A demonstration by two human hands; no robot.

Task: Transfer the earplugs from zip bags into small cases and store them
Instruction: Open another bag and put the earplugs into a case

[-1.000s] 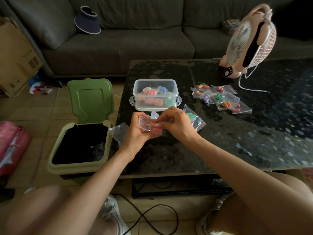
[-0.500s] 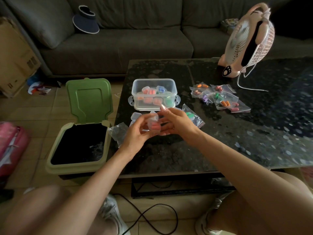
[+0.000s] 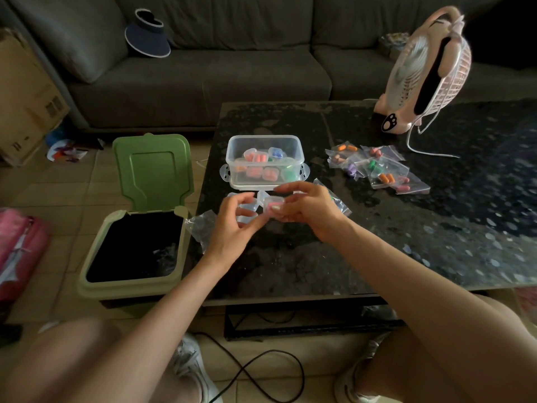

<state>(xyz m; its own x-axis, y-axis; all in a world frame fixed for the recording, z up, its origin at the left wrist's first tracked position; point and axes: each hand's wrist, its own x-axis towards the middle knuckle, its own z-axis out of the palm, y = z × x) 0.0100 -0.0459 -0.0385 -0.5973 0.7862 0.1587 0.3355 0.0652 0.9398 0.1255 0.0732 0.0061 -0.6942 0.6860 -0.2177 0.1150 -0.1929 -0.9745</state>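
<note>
A small case (image 3: 276, 201) holding pink earplugs (image 3: 271, 205) is being pinched between the thumb and fingertips of the right hand (image 3: 311, 212), just above the near left part of the dark table (image 3: 406, 257) and just in front of the clear storage box (image 3: 232, 149). It is probably being kept there so that it can be dropped in among the filled cases lying in that box. The left hand (image 3: 229, 228) is being held beside the case with fingers loosely curled; because of blur, it cannot be told whether anything is being gripped by it. Filled zip bags (image 3: 377, 167) are being kept piled to the right within reach, and the green bin (image 3: 130, 287) is being left open at the table's left edge, presumably for emptied bags. No brand is being shown legibly: only a black paw print is being displayed on the pink fan (image 3: 430, 74), and the printing on the cardboard box (image 3: 26, 106) is too small to read.
</note>
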